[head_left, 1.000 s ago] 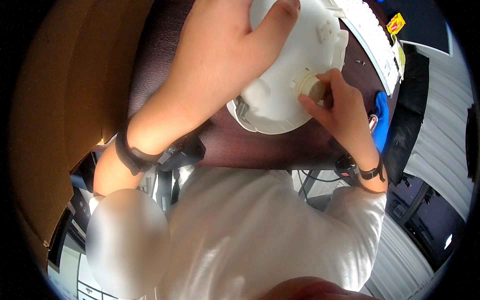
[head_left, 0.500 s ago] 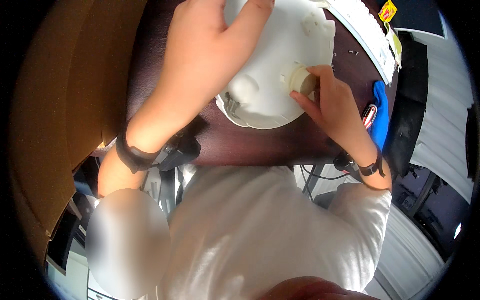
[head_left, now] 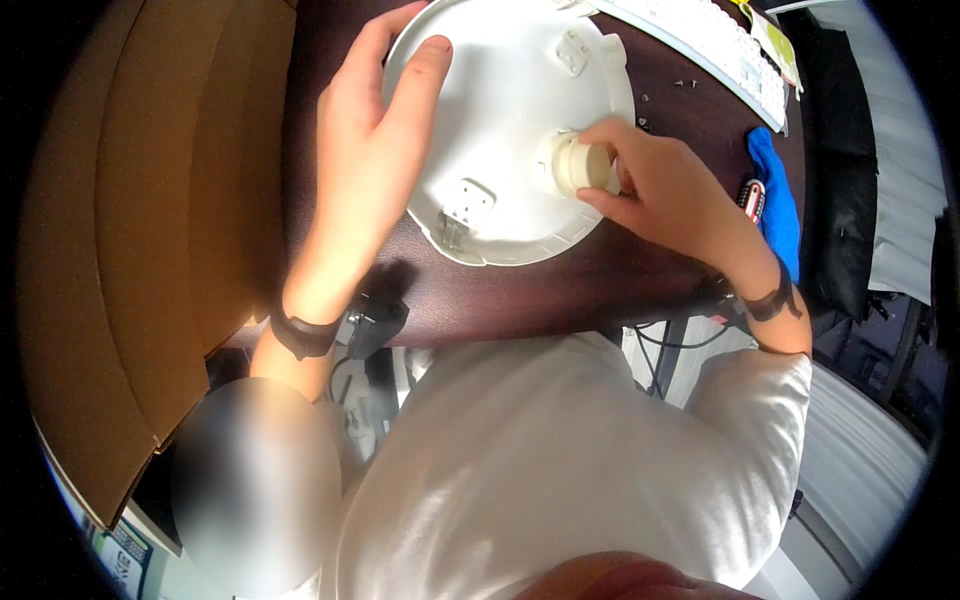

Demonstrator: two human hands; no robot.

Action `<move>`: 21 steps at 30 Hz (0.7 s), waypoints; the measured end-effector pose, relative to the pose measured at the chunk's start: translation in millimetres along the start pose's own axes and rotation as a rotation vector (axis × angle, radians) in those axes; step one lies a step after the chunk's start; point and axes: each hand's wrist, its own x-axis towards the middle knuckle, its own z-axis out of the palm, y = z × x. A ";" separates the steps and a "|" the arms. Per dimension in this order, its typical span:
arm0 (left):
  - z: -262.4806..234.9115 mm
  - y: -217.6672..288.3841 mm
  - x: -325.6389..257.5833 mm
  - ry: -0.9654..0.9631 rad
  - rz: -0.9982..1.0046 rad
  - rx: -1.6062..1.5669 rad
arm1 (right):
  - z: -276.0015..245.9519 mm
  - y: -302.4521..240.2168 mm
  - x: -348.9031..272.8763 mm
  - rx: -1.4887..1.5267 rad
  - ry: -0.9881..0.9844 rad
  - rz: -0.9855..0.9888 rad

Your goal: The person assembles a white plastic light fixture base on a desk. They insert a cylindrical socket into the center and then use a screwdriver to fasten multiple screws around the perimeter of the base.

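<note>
Right hand [head_left: 660, 185] pinches cap [head_left: 592, 166] against white dish [head_left: 500, 110], which sits between both hands. Left hand [head_left: 372, 145] clasps dish rim, thumb inside. Beyond right hand: keyboard [head_left: 715, 45], markings too small to read.

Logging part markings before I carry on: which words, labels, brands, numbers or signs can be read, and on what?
None can be read.
White round cover: no lettering visible.
White keyboard: any key legends too small.
Red-and-white tool: any marking too small.
Printed item at lower left: too small and blurred.
</note>
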 end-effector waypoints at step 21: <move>-1.3 -2.6 8.8 -0.041 0.046 -0.119 | -5.3 13.6 -10.6 0.304 0.079 0.157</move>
